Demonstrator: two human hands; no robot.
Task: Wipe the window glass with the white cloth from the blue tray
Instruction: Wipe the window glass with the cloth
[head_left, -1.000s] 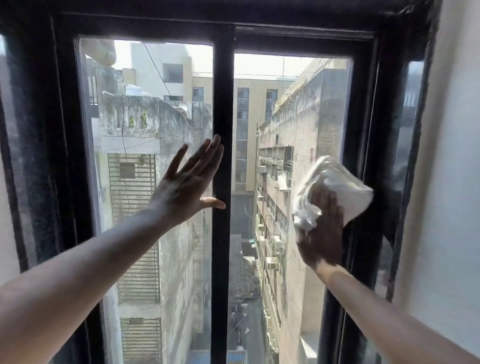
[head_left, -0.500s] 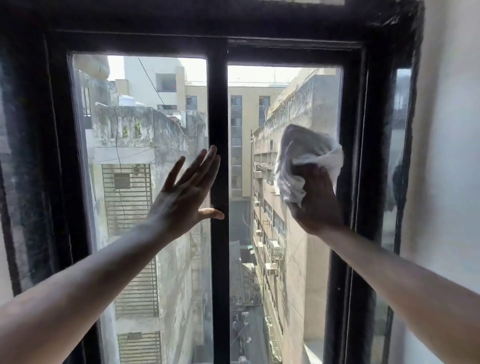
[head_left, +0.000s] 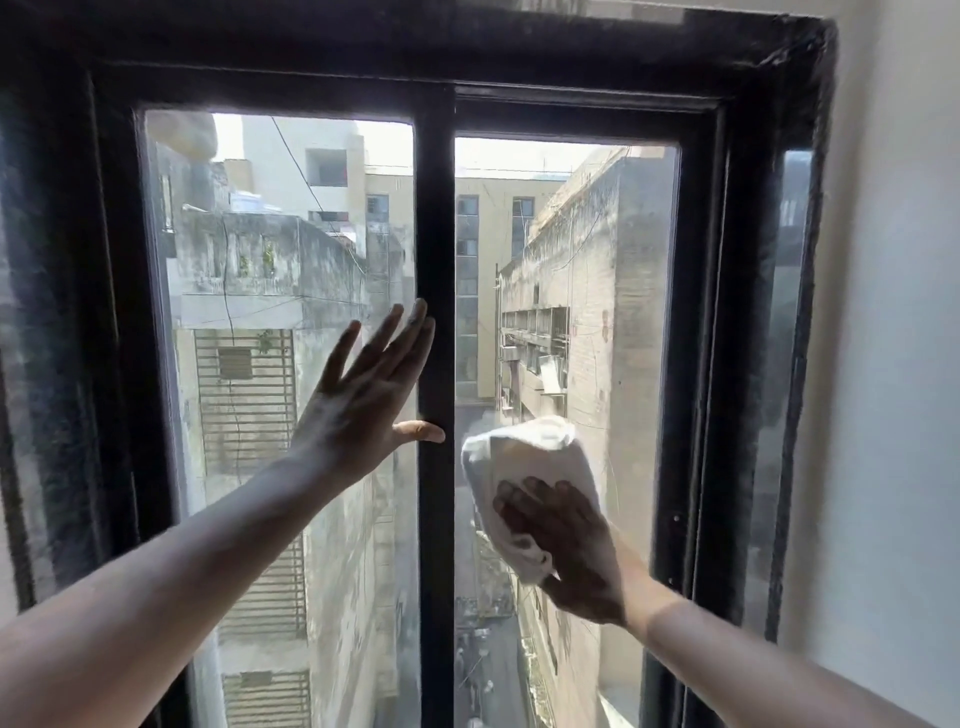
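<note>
— Hands?
— Right hand (head_left: 569, 551) presses the white cloth (head_left: 524, 467) flat, fingers spread over it. Left hand (head_left: 363, 400) splayed, empty.
— Where?
— Cloth low on the right window glass (head_left: 613, 291); left palm beside the dark centre bar (head_left: 435, 260).

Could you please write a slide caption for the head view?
Right hand presses white cloth on right pane; left hand braces flat on left pane.
</note>
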